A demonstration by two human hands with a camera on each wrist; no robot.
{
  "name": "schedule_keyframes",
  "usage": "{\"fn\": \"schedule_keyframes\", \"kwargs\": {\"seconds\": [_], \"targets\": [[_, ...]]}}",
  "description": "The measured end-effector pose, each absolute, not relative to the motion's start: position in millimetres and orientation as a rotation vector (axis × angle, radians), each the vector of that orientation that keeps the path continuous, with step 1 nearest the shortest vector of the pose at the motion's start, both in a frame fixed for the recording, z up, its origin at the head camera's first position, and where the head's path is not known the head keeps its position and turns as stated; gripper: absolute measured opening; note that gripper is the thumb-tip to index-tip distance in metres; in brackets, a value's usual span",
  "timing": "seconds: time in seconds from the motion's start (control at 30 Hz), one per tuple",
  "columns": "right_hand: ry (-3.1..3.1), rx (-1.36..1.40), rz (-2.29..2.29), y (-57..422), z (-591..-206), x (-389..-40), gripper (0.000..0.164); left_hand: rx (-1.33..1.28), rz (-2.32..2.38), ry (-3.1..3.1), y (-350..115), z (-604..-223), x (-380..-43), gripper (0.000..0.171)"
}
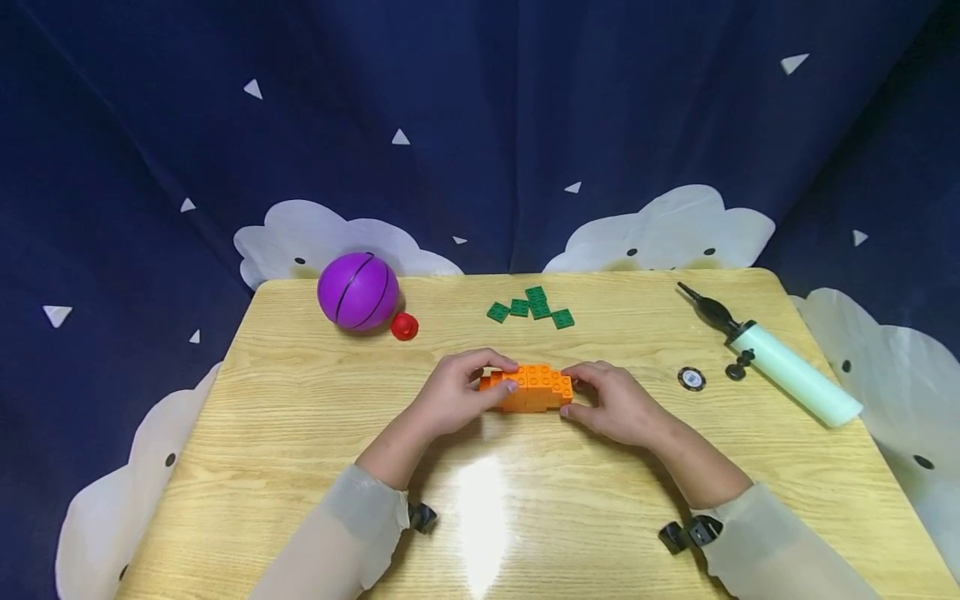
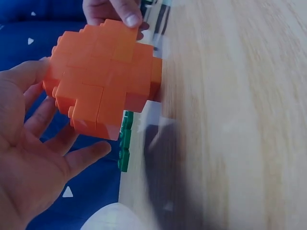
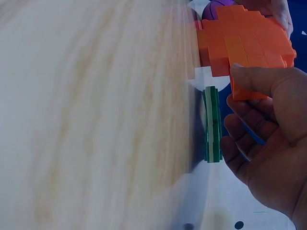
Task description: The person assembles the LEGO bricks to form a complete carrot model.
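Between the two hands stands an orange toy brick build (image 1: 531, 388) with stepped sides and studs on top, low over the table. My left hand (image 1: 461, 390) holds its left end, thumb in front and fingers behind. In the left wrist view the build's broad, near-round face (image 2: 96, 72) shows, with the left hand (image 2: 38, 129) at its edge and some fingers spread apart. At the other end, the right hand (image 1: 617, 404) pinches the build between thumb and index finger. The right wrist view shows that thumb on the orange face (image 3: 244, 43), with the remaining fingers loosely curled.
Several green bricks (image 1: 537, 302) lie behind the build. A purple ball (image 1: 358, 292) and small red hat-shaped piece (image 1: 404, 327) sit back left. To the right are a poker chip (image 1: 692, 379), a small black dumbbell-shaped piece (image 1: 740, 365) and a mint hand pump (image 1: 795, 375).
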State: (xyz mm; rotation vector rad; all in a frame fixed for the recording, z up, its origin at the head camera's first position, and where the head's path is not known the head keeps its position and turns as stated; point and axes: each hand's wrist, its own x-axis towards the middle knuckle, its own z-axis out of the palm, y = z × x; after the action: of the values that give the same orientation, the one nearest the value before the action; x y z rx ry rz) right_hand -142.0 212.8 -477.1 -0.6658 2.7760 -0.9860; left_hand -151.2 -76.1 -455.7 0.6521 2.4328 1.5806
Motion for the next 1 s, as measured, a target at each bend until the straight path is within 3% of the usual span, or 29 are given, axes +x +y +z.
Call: {"fn": "schedule_keyframes", "kwargs": {"seconds": [1.0], "targets": [[2.784,-0.693,-0.978,212.9,-475.3,-142.1,0.052,0.543,1.420,2.476,-107.7,-481.7,-148.6,0.052]]}}
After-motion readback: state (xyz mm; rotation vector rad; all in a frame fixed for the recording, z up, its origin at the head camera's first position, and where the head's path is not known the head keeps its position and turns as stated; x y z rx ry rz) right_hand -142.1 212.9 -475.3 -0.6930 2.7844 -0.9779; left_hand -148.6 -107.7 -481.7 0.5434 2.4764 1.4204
